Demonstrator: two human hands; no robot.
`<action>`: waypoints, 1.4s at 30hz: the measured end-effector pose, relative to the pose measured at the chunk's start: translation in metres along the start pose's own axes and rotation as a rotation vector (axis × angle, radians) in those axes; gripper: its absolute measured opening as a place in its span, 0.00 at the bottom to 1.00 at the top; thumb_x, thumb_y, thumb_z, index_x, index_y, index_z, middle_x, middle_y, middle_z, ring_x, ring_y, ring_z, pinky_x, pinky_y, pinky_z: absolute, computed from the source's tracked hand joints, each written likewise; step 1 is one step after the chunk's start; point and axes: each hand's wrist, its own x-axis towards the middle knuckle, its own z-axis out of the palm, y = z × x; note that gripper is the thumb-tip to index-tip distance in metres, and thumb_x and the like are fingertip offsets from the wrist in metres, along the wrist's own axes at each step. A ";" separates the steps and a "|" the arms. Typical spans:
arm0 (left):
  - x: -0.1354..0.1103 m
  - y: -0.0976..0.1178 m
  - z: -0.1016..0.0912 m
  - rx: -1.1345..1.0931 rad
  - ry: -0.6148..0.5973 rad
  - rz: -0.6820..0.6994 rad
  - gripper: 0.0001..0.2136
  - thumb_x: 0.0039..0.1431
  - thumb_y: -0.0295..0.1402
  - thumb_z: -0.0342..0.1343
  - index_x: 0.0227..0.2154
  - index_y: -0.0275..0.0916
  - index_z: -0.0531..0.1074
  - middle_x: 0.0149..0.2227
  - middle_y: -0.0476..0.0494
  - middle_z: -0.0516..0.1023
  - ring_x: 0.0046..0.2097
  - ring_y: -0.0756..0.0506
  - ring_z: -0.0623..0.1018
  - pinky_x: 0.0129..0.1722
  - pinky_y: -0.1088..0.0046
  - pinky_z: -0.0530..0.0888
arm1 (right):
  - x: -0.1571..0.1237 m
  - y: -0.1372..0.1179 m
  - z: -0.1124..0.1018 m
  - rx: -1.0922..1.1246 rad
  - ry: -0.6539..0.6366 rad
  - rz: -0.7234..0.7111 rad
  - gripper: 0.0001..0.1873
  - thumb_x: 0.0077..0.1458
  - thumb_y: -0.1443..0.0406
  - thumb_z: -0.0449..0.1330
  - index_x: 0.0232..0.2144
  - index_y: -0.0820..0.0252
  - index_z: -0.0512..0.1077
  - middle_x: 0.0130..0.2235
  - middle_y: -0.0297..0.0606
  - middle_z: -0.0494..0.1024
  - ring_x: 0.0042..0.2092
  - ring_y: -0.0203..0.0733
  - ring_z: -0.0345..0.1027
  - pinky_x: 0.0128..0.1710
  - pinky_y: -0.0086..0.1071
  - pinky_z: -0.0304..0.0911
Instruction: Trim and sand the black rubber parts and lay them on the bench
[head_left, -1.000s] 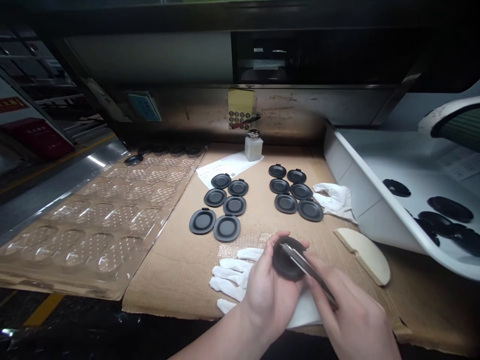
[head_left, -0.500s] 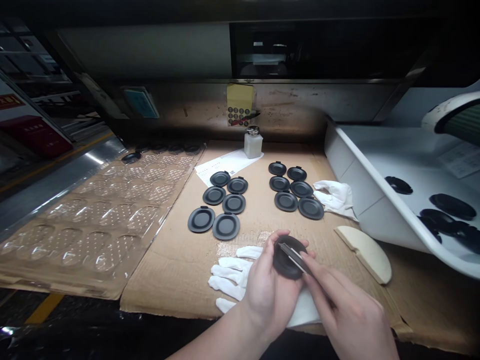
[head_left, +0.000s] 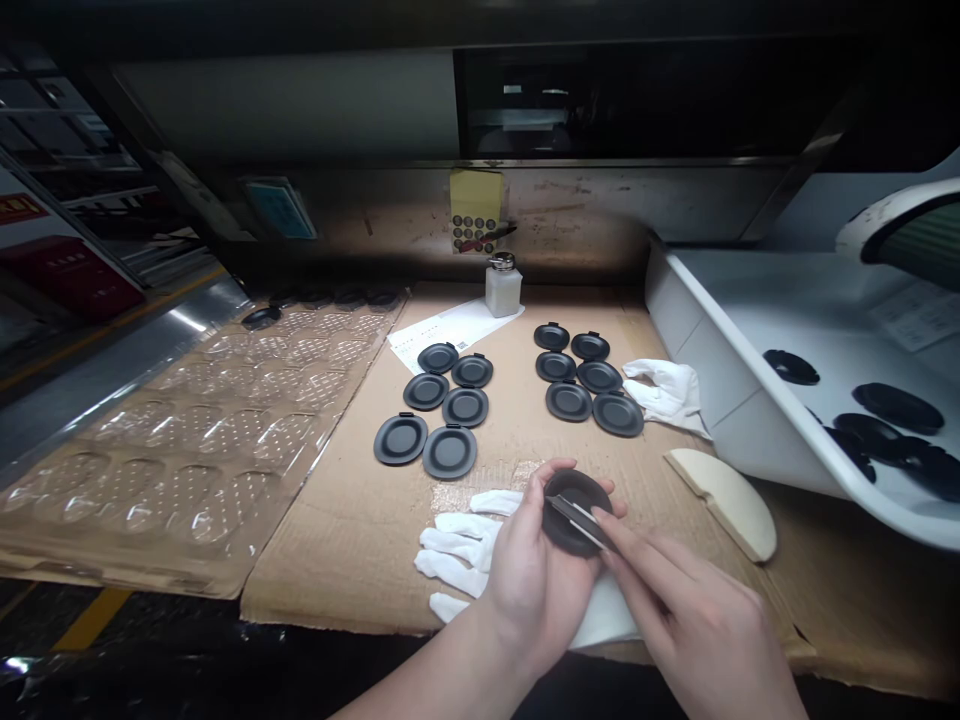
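My left hand [head_left: 541,570] is closed around a round black cap [head_left: 573,507], held just above the cardboard near the front edge. In my right hand [head_left: 694,625] is a thin metal blade [head_left: 576,515], pinched between the fingers, and its tip lies across the cap's face. Under both hands a white glove [head_left: 457,545] lies flat. Two groups of several black caps rest on the cardboard farther back, one at the centre [head_left: 444,410] and one to its right [head_left: 584,380].
A clear blister tray [head_left: 202,430] covers the left side. A white bin [head_left: 757,370] holding more black caps stands at the right, with a second white glove [head_left: 667,392] and a cream half-round pad [head_left: 726,495] beside it. A small bottle [head_left: 502,287] and paper sit at the back.
The blade has slid back a little across the cap, and the cap has tilted slightly in my left hand. Everything else lies as before.
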 end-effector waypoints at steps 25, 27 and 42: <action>-0.009 0.002 0.001 0.121 -0.108 -0.079 0.21 0.58 0.33 0.45 0.54 0.36 0.53 0.50 0.31 0.67 0.51 0.38 0.69 0.53 0.57 0.60 | 0.011 0.027 -0.023 0.077 0.135 0.021 0.14 0.55 0.66 0.52 0.45 0.53 0.66 0.46 0.32 0.69 0.49 0.32 0.61 0.49 0.25 0.58; -0.009 0.002 0.001 0.139 -0.101 -0.060 0.20 0.58 0.37 0.44 0.53 0.38 0.55 0.47 0.33 0.68 0.48 0.39 0.71 0.51 0.58 0.62 | 0.005 0.029 -0.023 0.077 0.151 0.026 0.14 0.55 0.66 0.52 0.45 0.53 0.66 0.47 0.32 0.69 0.49 0.32 0.61 0.50 0.25 0.57; -0.007 0.002 0.004 0.112 0.004 -0.074 0.20 0.55 0.48 0.44 0.42 0.36 0.57 0.38 0.33 0.73 0.40 0.40 0.76 0.43 0.67 0.69 | -0.008 0.031 -0.021 0.075 0.119 0.059 0.12 0.54 0.64 0.54 0.42 0.53 0.69 0.45 0.32 0.71 0.48 0.35 0.65 0.48 0.28 0.62</action>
